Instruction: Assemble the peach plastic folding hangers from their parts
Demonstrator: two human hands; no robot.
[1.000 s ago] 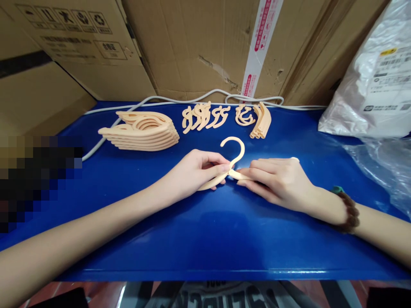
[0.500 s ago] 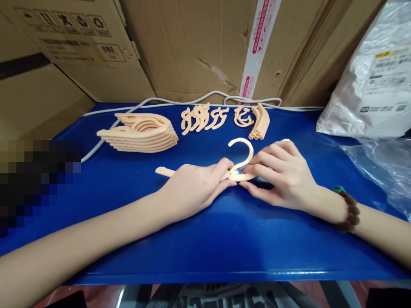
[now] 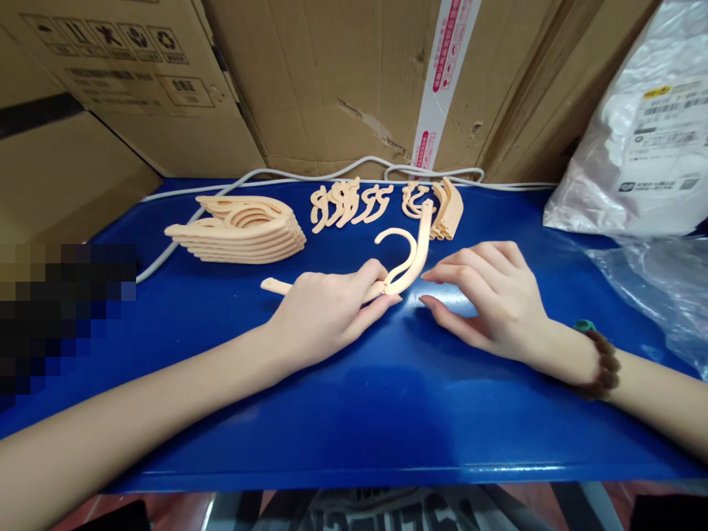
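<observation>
A peach plastic folding hanger (image 3: pixel 412 258) lies on the blue table (image 3: pixel 354 413) in front of me. My left hand (image 3: pixel 326 313) is closed on its joint and left arm, whose tip pokes out past my wrist. The hook curls up beside the right arm, which is swung upright. My right hand (image 3: pixel 490 295) rests just right of the hanger with its fingers spread, touching nothing I can make out.
A stack of assembled hangers (image 3: pixel 243 228) sits at the back left. Loose hooks (image 3: pixel 354 203) and a bundle of hanger arms (image 3: pixel 449 210) lie along the back edge by a white cable (image 3: pixel 310 175). Cardboard boxes (image 3: pixel 354 81) wall the rear; plastic bags (image 3: pixel 641 140) crowd the right.
The hanger's right arm has swung up from flat to upright beside the hook. My right hand has let go of it and opened. My left hand has kept its hold.
</observation>
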